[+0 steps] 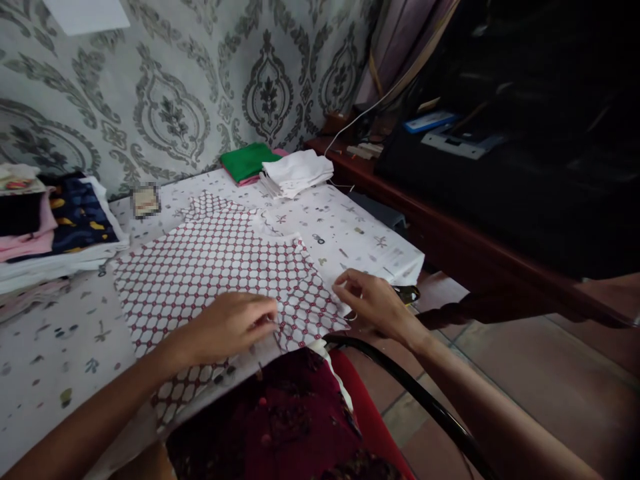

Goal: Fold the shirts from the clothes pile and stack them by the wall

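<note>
A white shirt with a red and grey lattice pattern [215, 260] lies spread on the covered table, its neckline toward the right and its near edge hanging over the table's front. My left hand [233, 323] is over the lower part of the shirt, fingers curled together near the sleeve; whether cloth is pinched between them is too small to tell. Just off the sleeve's right edge is my right hand [367, 297], its fingers bent and thumb close to them. A thin pale loop shows under that hand, and what its fingertips hold, if anything, cannot be made out.
Folded clothes [83, 213] are stacked at the left. Green cloth [250, 162] and folded white cloth [300, 172] lie at the table's back. Dark red furniture [450, 213] stands right. A black curved chair arm [420, 387] is below my right forearm.
</note>
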`<state>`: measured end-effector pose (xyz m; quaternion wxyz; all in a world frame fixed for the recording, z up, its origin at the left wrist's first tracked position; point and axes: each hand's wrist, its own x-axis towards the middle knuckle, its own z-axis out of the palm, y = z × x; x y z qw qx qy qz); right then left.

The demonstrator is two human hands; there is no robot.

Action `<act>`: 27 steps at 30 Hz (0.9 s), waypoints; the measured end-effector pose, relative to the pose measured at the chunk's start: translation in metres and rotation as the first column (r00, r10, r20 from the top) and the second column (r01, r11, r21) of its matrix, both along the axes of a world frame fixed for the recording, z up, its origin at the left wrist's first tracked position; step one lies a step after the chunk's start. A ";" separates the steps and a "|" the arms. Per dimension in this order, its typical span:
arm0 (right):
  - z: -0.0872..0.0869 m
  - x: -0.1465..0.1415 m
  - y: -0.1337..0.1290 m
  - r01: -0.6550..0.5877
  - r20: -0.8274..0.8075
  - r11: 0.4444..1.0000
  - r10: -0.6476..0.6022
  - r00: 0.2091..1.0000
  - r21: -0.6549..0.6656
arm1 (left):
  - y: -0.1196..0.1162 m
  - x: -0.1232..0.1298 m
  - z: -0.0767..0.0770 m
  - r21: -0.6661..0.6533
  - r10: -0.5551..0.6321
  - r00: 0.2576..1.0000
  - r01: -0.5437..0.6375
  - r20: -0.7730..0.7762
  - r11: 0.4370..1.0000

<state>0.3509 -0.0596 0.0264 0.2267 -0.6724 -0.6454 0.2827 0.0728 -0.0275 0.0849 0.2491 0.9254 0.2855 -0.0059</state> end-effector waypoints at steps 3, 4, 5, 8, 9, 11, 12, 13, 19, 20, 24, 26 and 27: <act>0.003 -0.006 0.044 -0.022 0.215 0.997 0.005 0.977 0.074 | -0.017 0.013 -0.018 0.134 -0.147 0.986 0.157 -0.079 0.978; 0.003 -0.011 0.059 -0.019 0.250 0.997 -0.001 0.968 0.078 | -0.023 0.017 -0.025 0.186 -0.168 0.979 0.187 -0.112 0.965; 0.001 -0.017 0.073 -0.013 0.272 0.997 -0.009 0.962 0.079 | -0.029 0.019 -0.031 0.230 -0.172 0.975 0.200 -0.139 0.952; -0.004 -0.033 0.101 -0.033 0.312 0.997 0.010 0.950 0.070 | -0.037 0.021 -0.040 0.251 -0.132 0.976 0.173 -0.174 0.952; -0.006 -0.037 0.106 -0.049 0.324 0.996 0.022 0.946 0.076 | -0.037 0.020 -0.039 0.222 -0.113 0.980 0.148 -0.165 0.964; -0.009 -0.041 0.109 -0.077 0.349 0.989 0.028 0.937 0.128 | -0.033 0.017 -0.035 0.129 -0.058 0.990 0.074 -0.128 0.989; -0.010 -0.042 0.110 -0.086 0.358 0.983 0.023 0.933 0.163 | -0.030 0.015 -0.032 0.073 -0.030 0.993 0.039 -0.112 0.997; -0.011 -0.042 0.110 -0.092 0.363 0.977 0.016 0.932 0.191 | -0.026 0.013 -0.029 0.015 -0.012 0.995 0.013 -0.099 1.000; -0.017 -0.031 0.103 -0.077 0.311 0.975 0.009 0.950 0.207 | 0.010 0.008 -0.016 -0.318 -0.010 0.998 0.029 0.061 0.948; -0.017 -0.028 0.097 -0.072 0.296 0.974 0.005 0.955 0.215 | 0.020 0.009 -0.016 -0.331 0.025 0.995 0.007 0.093 0.944; -0.019 -0.020 0.045 -0.077 0.308 0.955 -0.016 0.951 0.287 | 0.065 0.018 -0.027 -0.126 0.153 0.974 -0.132 0.168 0.983; -0.022 -0.019 0.010 -0.071 0.347 0.941 -0.052 0.936 0.331 | 0.084 0.025 -0.039 -0.023 0.136 0.972 -0.134 0.192 0.991; -0.024 -0.020 -0.007 -0.064 0.362 0.933 -0.074 0.929 0.355 | 0.090 0.029 -0.045 0.015 0.110 0.974 -0.115 0.197 0.993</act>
